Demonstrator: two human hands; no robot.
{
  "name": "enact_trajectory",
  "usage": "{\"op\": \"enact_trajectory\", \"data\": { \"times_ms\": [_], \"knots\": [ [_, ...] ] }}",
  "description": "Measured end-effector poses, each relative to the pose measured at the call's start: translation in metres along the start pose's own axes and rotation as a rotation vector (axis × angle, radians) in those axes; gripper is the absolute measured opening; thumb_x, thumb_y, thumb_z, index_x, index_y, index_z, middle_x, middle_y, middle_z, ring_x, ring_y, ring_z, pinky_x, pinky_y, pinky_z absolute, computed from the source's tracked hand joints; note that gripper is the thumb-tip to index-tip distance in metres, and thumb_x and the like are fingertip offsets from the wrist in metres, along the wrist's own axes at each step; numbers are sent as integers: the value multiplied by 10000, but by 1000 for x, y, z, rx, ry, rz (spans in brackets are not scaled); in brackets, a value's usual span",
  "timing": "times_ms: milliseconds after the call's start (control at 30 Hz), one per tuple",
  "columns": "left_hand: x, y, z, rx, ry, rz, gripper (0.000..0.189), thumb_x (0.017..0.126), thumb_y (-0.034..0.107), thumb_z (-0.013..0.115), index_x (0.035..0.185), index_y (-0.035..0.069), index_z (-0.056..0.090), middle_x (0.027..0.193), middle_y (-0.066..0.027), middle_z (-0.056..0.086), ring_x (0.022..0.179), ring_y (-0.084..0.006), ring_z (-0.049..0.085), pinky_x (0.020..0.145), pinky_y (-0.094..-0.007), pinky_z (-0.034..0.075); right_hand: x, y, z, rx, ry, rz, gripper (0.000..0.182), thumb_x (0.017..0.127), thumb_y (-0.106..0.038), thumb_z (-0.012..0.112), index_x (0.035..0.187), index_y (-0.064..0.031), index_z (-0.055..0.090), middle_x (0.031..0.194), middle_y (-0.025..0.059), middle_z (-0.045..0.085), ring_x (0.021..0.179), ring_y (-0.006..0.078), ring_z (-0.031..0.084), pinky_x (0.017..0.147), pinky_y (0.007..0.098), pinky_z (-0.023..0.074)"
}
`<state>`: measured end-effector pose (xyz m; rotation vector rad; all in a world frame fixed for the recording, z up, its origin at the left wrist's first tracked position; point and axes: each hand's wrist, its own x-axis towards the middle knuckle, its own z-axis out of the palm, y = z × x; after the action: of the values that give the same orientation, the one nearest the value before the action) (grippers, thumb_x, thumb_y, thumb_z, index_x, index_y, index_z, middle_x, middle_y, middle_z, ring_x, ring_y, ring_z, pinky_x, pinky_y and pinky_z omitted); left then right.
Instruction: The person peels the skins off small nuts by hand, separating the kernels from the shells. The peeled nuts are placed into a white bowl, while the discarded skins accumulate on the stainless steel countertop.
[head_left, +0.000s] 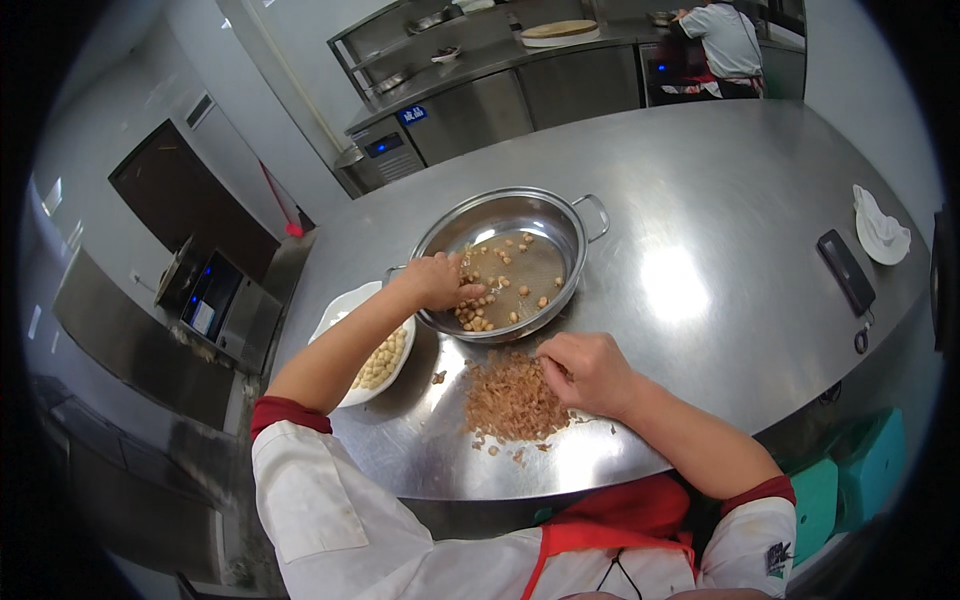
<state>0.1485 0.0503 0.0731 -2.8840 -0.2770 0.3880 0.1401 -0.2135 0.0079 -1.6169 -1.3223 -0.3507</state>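
My left hand (437, 281) reaches over the near left rim into a two-handled stainless steel pan (585, 247), its fingers among small round brown nuts (477, 315); whether it holds any is hidden. Just right of a heap of papery brown skins (514, 397), my right hand (587, 375) has its thumb and fingers curled together at the pile's edge; what lies between them cannot be told. Partly under my left forearm, a white bowl (409, 349) holds many pale peeled nuts (381, 364). A few skins lie between bowl and heap.
On the steel table (720, 187), a black phone-like device (846, 271) with a ring strap and a crumpled white tissue on a small dish (881, 229) lie at the right. Green stools (814, 502) stand below the right edge. A co-worker (724, 45) is at the far counter.
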Motion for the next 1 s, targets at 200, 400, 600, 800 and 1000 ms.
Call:
{"op": "enact_trajectory", "data": {
  "times_ms": [200,400,600,800,1000],
  "knots": [
    [19,10,12,-43,220,-7,591,855,503,490,1127,-21,467,1113,-213,465,990,-368,553,823,-428,454,0,6,-1,-26,70,117,20,716,-25,571,733,-17,565,662,123,587,586,292,587,524,378,471],
    [43,-2,27,54,302,0,577,871,524,436,1192,46,476,1110,-195,467,965,-363,552,797,-417,464,1,14,-2,76,35,465,79,764,-85,581,723,-20,565,627,125,592,563,297,592,520,360,468],
    [27,9,7,45,-133,1,697,882,606,289,1034,7,611,1007,-227,602,964,-340,580,851,-390,453,-1,21,-2,6,-52,459,124,770,-127,589,709,-24,557,617,137,586,564,312,587,533,383,465],
    [4,35,11,-243,-147,143,683,815,624,440,938,-29,603,909,-237,621,882,-368,599,783,-398,462,-4,24,-2,-57,-75,434,148,764,-141,572,689,-15,547,632,167,583,595,366,572,560,429,459],
    [15,56,22,-467,-86,310,379,855,378,536,1073,68,534,912,-173,625,862,-305,596,737,-361,456,1,28,-4,-84,-36,425,157,755,-144,564,666,-15,562,623,169,588,595,364,576,556,432,460]
  ]
}}
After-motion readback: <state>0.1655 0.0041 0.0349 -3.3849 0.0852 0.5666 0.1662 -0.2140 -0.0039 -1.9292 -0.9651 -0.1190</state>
